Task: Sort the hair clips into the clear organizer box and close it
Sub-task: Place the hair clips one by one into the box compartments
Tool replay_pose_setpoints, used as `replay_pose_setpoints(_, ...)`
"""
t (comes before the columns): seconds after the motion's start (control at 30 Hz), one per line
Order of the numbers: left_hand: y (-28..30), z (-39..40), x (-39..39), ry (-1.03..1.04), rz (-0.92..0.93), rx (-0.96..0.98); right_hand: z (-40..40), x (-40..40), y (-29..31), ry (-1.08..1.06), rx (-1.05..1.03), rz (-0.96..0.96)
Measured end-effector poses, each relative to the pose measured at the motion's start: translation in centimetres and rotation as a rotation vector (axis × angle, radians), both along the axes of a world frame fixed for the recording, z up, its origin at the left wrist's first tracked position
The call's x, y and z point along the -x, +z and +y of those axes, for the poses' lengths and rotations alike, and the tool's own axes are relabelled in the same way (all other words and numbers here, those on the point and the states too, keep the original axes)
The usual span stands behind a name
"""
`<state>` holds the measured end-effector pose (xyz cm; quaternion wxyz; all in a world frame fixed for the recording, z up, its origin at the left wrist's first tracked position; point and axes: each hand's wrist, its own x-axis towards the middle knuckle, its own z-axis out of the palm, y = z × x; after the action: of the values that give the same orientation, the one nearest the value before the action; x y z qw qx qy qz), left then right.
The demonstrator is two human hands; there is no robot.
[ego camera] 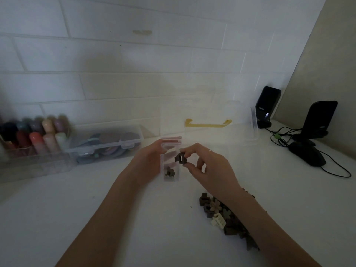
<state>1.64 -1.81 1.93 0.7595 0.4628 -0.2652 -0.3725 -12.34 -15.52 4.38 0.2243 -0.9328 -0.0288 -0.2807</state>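
The left hand (152,155) is gripping the far left side of the small clear plastic organizer box (171,160), thumb along its rim, apparently steadying it on the white tabletop (96,218) so it does not slide. The right hand (208,166) is pinching a small dark brown claw hair clip (180,158) between thumb and forefinger, holding it just above the box's right edge, seemingly poised for a drop into a compartment. One dark clip (169,172) is already lying in the near compartment; the dim light is making the dividers hard to read, so I cannot tell how many sections there are. The heap of brown, beige and cream hair clips (219,216) is lying under the right forearm, close at hand for quick picking, so most of the sorting is likely still ahead. The box's lid is standing open. A black speaker (266,106) at the back right is carrying a pale logo, too small to read.
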Motion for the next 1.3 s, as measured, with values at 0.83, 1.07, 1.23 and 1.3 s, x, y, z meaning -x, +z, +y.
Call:
replay_pose_setpoints(0.83, 0.3, -0.3, 0.3, 0.092, 0.084, -0.036, -3.0, 2.2, 1.1, -0.028, 0.055, 0.103)
replay_pose_setpoints(1.07, 0.4, -0.3, 0.2, 0.134, 0.109, -0.04, -4.4, 3.0, 1.6, 0.086, 0.051, 0.544)
replay_pose_setpoints(1.23, 0.4, -0.3, 0.4, 0.14, 0.099, -0.041, -3.9, 2.9, 1.6, 0.058, 0.119, 0.651)
replay_pose_setpoints(1.3, 0.5, -0.3, 0.4, 0.143, 0.103, -0.036, -3.4, 2.9, 1.5, 0.061, 0.135, 0.649)
